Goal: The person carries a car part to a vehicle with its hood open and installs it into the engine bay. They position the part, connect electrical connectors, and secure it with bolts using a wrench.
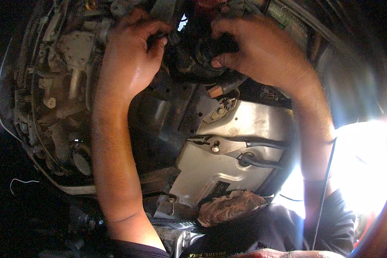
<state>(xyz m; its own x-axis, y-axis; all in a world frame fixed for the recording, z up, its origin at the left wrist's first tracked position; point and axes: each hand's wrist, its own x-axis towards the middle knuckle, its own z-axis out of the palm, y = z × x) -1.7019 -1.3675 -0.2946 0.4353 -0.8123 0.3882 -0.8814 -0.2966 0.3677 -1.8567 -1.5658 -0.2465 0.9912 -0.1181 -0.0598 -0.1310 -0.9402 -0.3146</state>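
Both arms reach up into an engine bay. My left hand [135, 53] is closed at the upper left, its thumb and fingers curled beside dark parts; what they hold is hidden in shadow. My right hand [258, 49] is closed around a black rounded part [205, 53], with the thumb below and the fingers above. Just under that hand is a brownish-orange plug-like end [216, 91]. A pair of slip-joint pliers [228, 147] with dark handles lies on a silver metal panel [221, 172], jaws pointing left, with neither hand touching it.
Dirty engine parts [69, 77] fill the left side. Near my body, a crumpled brown cloth [232, 207] lies at the panel's lower edge. A dark thin cord or rod [324, 193] runs down in front of my right arm. Bright light glares at the right.
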